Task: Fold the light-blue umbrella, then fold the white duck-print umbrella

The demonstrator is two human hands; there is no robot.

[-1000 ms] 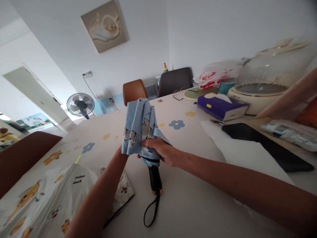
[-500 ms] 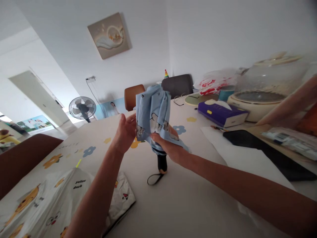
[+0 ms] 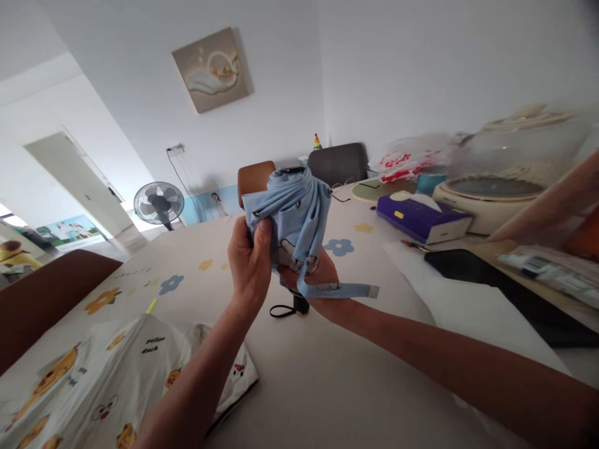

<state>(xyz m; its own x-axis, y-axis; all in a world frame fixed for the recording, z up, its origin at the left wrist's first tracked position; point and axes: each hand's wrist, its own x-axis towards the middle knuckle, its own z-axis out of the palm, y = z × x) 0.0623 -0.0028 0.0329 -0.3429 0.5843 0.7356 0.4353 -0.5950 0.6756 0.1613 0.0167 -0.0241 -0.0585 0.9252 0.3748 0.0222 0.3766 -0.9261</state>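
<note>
I hold a folded light-blue umbrella (image 3: 299, 206) with a cartoon print upright above the table (image 3: 327, 374), tip pointing away from me. My left hand (image 3: 250, 262) is closed round the gathered cloth on its left side, thumb on the fabric. My right hand (image 3: 322, 284) grips it from below and behind, mostly hidden by the cloth. The umbrella's closing strap (image 3: 344, 290) hangs loose to the right across my right hand. Its black handle and wrist loop (image 3: 285, 308) show beneath my hands.
A white duck-print umbrella (image 3: 93, 380) lies at the near left. To the right are a purple tissue box (image 3: 421, 218), a black tablet (image 3: 505, 280) on white paper, a glass-lidded cooker (image 3: 505, 181) and another person's arm (image 3: 547, 202). Chairs and a fan (image 3: 159, 204) stand beyond.
I have lifted and turned the umbrella more upright. My left hand went from open beside the cloth to gripping it, and the strap now hangs free to the right.
</note>
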